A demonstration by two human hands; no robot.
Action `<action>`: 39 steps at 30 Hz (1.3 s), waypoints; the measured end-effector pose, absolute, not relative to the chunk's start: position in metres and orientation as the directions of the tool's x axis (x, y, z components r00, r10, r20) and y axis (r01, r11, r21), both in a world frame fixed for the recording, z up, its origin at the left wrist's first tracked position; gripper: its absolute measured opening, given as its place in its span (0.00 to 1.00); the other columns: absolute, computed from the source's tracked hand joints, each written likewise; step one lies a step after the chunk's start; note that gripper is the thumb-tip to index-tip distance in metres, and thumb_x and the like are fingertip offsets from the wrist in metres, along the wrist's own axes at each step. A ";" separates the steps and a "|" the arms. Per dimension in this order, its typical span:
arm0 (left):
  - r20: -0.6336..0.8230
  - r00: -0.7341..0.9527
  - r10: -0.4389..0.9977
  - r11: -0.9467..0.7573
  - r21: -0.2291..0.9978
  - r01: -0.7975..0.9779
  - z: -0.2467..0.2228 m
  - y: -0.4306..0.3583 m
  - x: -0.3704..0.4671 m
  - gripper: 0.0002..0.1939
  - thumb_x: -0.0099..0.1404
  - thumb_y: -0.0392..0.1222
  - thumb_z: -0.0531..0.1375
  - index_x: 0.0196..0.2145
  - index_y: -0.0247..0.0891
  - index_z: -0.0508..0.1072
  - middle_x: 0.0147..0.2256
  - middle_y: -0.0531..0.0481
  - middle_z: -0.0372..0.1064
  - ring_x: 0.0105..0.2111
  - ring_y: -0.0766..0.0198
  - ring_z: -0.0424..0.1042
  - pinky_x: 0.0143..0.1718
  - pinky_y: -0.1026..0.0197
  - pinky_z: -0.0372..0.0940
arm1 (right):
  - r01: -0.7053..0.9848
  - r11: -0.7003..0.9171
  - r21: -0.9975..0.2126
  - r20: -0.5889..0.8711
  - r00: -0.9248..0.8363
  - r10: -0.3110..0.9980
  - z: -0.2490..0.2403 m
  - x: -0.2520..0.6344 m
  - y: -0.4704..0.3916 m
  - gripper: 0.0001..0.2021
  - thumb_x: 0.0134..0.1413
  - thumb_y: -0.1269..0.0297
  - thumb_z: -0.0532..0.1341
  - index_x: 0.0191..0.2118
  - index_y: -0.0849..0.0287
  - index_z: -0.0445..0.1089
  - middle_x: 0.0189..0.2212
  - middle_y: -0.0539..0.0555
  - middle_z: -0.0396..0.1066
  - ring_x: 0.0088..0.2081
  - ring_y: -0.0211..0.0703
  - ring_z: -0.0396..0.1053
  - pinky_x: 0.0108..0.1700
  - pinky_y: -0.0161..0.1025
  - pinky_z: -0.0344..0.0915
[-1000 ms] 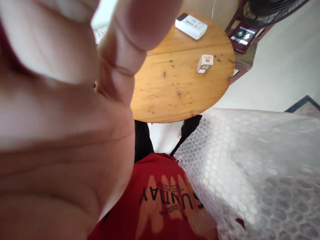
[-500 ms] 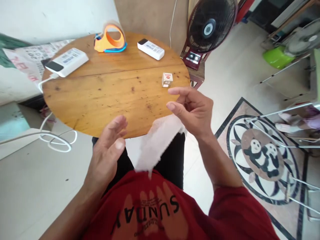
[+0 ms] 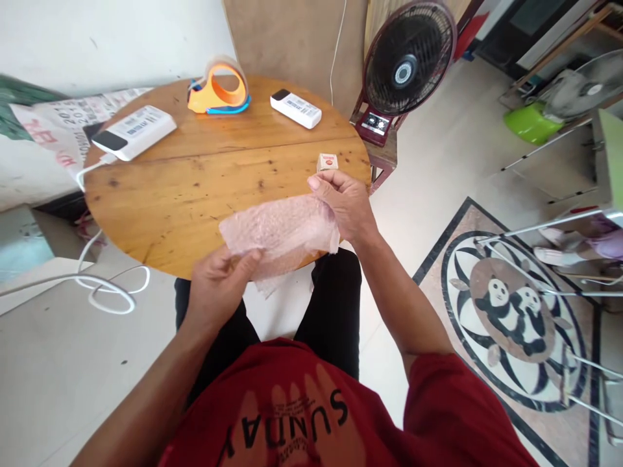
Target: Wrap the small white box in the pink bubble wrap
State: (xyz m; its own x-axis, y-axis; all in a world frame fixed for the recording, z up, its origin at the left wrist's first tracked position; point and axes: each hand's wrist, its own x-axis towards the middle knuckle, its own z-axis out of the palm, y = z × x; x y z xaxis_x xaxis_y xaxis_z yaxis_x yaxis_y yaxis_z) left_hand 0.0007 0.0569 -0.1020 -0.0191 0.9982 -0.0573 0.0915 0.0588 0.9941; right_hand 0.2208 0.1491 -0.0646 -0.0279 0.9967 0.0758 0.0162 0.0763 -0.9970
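A thin, see-through, pinkish sheet of bubble wrap [image 3: 280,224] with ragged edges is stretched out over the near edge of the table. Its lower left part is pinched between the thumb and fingers of my left hand [image 3: 221,279]. At the upper right corner, my right hand [image 3: 348,204] grips the same sheet. Just beyond the right fingertips stands a small printed box [image 3: 328,161], its lower part hidden by that hand.
On the round wooden table [image 3: 146,201] lie an orange tape dispenser [image 3: 219,94] and two white devices with labels, one at left [image 3: 136,133] with a cable, one at right [image 3: 296,108]. A fan [image 3: 403,71] stands beyond the table's right edge.
The bubble wrap, earlier hanging from my right hand over my lap, has been raised and spread above the table edge. My left hand, open before, has closed on it.
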 end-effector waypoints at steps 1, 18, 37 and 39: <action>-0.060 -0.046 0.997 0.062 0.997 0.047 -0.099 0.067 0.000 0.09 0.59 0.48 0.66 0.35 0.42 0.77 0.37 0.52 0.77 0.42 0.55 0.73 0.48 0.53 0.67 | 0.006 0.054 -0.999 0.053 -0.089 0.995 -0.064 0.222 0.152 0.22 0.44 0.43 0.68 0.36 0.57 0.69 0.25 0.47 0.66 0.27 0.33 0.64 0.27 0.31 0.61; 0.070 -0.160 0.985 0.079 0.638 0.766 -0.107 0.201 -0.024 0.21 0.57 0.45 0.62 0.48 0.37 0.70 0.39 0.44 0.73 0.38 0.54 0.72 0.43 0.51 0.68 | 0.228 -0.226 -0.947 -0.289 -0.297 0.910 -0.121 0.245 0.219 0.09 0.47 0.66 0.62 0.36 0.60 0.68 0.21 0.47 0.70 0.21 0.36 0.67 0.23 0.32 0.63; -0.060 0.474 0.878 -0.449 0.236 0.862 -0.125 0.195 0.017 0.43 0.60 0.69 0.54 0.65 0.43 0.57 0.68 0.34 0.43 0.68 0.32 0.39 0.61 0.25 0.38 | 0.675 0.053 -0.736 -0.103 -0.189 0.977 -0.115 0.251 0.185 0.19 0.53 0.68 0.60 0.52 0.58 0.65 0.26 0.47 0.71 0.26 0.39 0.67 0.32 0.38 0.65; -0.062 0.498 0.865 -0.471 0.245 0.848 -0.122 0.199 0.016 0.44 0.58 0.69 0.57 0.64 0.42 0.58 0.68 0.33 0.44 0.67 0.31 0.40 0.61 0.24 0.37 | 0.837 0.171 -0.520 0.042 -0.175 0.984 -0.106 0.246 0.175 0.18 0.55 0.70 0.60 0.52 0.59 0.67 0.34 0.53 0.74 0.35 0.45 0.71 0.39 0.43 0.66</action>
